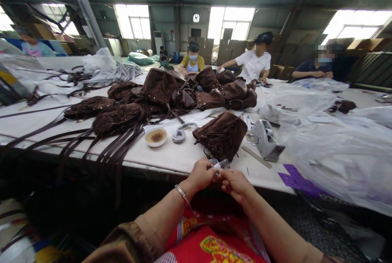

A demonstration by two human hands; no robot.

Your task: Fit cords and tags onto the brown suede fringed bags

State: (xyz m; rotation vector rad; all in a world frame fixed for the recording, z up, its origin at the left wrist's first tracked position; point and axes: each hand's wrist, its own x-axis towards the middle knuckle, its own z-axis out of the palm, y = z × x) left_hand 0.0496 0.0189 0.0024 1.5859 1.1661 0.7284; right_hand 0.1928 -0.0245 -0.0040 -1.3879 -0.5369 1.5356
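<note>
Just off the table's front edge, my left hand (200,174) and my right hand (238,184) meet, fingers closed. Both pinch a pale grey, thin wrapped strip (223,164), whose exact kind is too small to tell. Right behind my hands lies a dark brown fringed bag (223,134). To the left of that bag a coil of grey wrapped material (178,135) rests on the table. A white bowl (156,143) with brownish contents stands beside the coil.
A pile of brown bags (162,87) covers the table's middle, their straps (105,144) hanging over the front edge. At the right are a tape dispenser (266,138), a metal ruler (256,157), clear plastic bags (333,148) and purple material (301,181). Several people work across the table.
</note>
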